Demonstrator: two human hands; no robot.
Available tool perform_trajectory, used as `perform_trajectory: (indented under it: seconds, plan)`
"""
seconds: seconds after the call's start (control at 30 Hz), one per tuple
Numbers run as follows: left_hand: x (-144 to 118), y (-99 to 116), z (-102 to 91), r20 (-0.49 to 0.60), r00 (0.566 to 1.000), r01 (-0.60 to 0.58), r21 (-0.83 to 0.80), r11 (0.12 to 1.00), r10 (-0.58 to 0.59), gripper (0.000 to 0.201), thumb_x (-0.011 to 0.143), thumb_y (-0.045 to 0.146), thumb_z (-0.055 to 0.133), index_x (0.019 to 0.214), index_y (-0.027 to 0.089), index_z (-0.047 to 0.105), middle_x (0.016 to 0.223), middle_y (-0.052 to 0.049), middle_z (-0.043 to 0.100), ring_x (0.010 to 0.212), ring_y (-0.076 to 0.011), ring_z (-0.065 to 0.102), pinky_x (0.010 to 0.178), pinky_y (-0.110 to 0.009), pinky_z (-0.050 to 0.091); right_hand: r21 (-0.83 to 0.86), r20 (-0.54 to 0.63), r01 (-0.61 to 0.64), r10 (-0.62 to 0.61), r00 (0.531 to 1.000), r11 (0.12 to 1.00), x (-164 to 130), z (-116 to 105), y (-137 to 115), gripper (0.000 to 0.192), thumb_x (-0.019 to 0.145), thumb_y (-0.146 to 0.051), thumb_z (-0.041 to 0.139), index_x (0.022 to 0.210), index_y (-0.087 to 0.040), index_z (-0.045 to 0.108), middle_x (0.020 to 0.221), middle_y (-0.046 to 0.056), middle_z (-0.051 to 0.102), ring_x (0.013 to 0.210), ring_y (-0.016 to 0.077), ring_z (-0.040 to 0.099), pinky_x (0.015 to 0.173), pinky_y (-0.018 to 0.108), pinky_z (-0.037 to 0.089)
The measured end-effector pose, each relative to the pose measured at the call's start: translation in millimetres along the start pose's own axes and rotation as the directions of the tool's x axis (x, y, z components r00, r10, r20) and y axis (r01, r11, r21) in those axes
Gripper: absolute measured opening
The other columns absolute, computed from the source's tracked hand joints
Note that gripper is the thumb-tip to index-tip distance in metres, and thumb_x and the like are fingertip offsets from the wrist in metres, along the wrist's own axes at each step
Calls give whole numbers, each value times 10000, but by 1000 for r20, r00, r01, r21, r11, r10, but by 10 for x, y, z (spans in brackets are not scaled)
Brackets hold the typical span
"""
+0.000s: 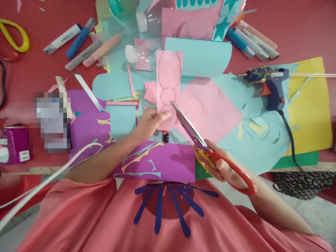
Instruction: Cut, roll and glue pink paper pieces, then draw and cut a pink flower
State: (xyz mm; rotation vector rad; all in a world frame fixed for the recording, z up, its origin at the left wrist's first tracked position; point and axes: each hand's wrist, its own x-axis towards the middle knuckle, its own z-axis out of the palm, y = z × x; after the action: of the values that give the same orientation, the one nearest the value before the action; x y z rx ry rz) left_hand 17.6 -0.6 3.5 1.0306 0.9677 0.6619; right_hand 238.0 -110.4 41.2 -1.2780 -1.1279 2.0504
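Glue gun (273,87), markers (252,40), plastic bottle (147,21)

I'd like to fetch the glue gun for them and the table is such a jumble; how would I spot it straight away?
Start at the big yellow sheet on the right side of the red table. Just left of it, on light blue paper, lies the glue gun, nozzle pointing left. It is the only dark blue tool with an orange trigger and a black cord trailing towards the table's near edge; the markers beyond it are slim sticks.

Left forearm bare, reaching forward, left hand (151,120) pinched shut with thumb on top; right hand (219,161) lower, fingers curled closed, wrist angled in toward the left.
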Motion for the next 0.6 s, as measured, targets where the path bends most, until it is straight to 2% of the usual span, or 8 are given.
perform_trajectory:
  seconds: [0.23, 0.43, 0.6]
  plan:
    - [13, 12, -14, 6, 1000, -21, -33, 999, 21, 358, 748, 400, 643, 483, 168, 582, 410, 15, 558, 375, -81, 516, 385, -199, 402, -4, -1, -59, 59, 998, 998, -15, -59, 47, 758, 728, -840, 536, 1132, -200, 503, 648, -75, 414, 443, 46, 244, 357, 219, 176]
    - [3, 27, -9, 17, 1000, -18, -30, 999, 18, 334, 741, 368, 639, 483, 162, 585, 417, 13, 565, 387, -77, 520, 386, -193, 395, -38, -21, -72, 71, 997, 997, -38, -76, 34, 648, 729, -835, 544, 932, -227, 456, 640, -81, 409, 444, 35, 218, 362, 205, 186]
    - [-1, 51, -3, 9, 1000, 19, -25, 1000, -19, 287, 714, 354, 620, 499, 166, 592, 414, 19, 562, 372, -79, 517, 374, -195, 398, -91, -40, -92, 88, 995, 992, -61, -97, 3, 661, 720, -850, 538, 955, -239, 447, 607, -90, 376, 437, 41, 229, 362, 204, 167]
